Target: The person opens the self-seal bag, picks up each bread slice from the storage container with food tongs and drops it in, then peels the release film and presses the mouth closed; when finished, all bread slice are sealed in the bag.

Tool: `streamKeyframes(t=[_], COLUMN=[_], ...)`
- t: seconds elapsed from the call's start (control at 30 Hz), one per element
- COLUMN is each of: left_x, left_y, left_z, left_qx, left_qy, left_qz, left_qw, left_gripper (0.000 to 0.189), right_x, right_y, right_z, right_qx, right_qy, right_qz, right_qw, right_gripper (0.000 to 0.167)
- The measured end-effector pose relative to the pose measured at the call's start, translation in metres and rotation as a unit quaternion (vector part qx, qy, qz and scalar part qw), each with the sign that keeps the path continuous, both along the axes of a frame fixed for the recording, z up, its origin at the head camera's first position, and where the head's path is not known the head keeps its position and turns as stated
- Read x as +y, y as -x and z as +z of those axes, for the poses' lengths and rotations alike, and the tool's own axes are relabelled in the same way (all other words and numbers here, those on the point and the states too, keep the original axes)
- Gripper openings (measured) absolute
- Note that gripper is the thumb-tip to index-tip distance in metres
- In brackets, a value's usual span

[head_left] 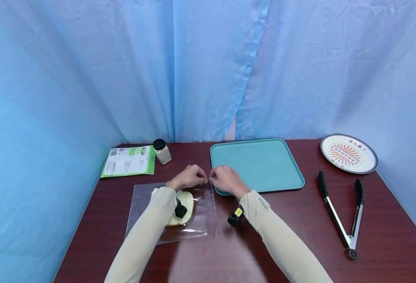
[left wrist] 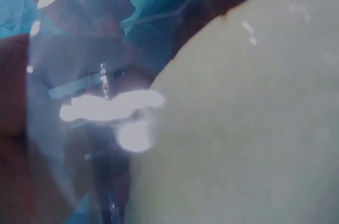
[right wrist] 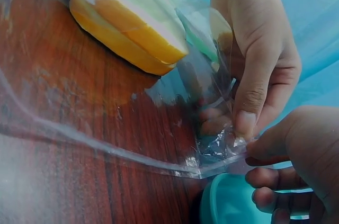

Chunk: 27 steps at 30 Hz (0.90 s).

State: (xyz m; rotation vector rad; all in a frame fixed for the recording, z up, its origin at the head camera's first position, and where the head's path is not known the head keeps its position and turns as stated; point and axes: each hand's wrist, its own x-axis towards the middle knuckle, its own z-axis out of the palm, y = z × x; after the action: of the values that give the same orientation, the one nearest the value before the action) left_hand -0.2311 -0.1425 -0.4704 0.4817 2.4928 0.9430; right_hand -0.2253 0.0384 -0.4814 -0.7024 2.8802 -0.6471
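A clear plastic bag (head_left: 199, 225) lies on the table in front of me. Inside it are slices of bread (right wrist: 132, 28), pale with a golden crust; one pale face fills much of the left wrist view (left wrist: 243, 118). My left hand (head_left: 191, 177) pinches the bag's far corner by its open-edge seam, thumb on top in the right wrist view. Close against it, my right hand (head_left: 228, 181) pinches the same corner between thumb and forefinger, its other fingers loosely bent. My left forearm covers part of the bread in the head view.
A teal tray (head_left: 257, 165) stands just beyond my right hand. At the far left are a green-and-white packet (head_left: 127, 161) and a black-lidded jar (head_left: 162, 152). On the right lie spread tongs (head_left: 339, 224) and a patterned plate (head_left: 349, 154). Blue curtains (head_left: 208, 70) enclose the table.
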Motion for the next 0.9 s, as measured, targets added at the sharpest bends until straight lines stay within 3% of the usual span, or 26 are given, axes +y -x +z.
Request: streamKeyframes(t=[0.47,0.9], left_x=[0.004,0.002], left_y=[-0.002,-0.003], left_z=[0.000,-0.003], left_qx=[0.015,0.005], left_qy=[0.003,-0.001], left_qz=[0.017,0.032], left_qw=[0.9997,0.9995], left_gripper=[0.016,0.016], right_x=[-0.001,0.008], right_y=[-0.002,-0.009], right_z=[-0.004,-0.004], right_qx=[0.038,0.069], right_qy=[0.018,0.043], right_qz=[-0.041,0.001], right_qw=[0.9983,0.9967], right_gripper=[0.013,0.014])
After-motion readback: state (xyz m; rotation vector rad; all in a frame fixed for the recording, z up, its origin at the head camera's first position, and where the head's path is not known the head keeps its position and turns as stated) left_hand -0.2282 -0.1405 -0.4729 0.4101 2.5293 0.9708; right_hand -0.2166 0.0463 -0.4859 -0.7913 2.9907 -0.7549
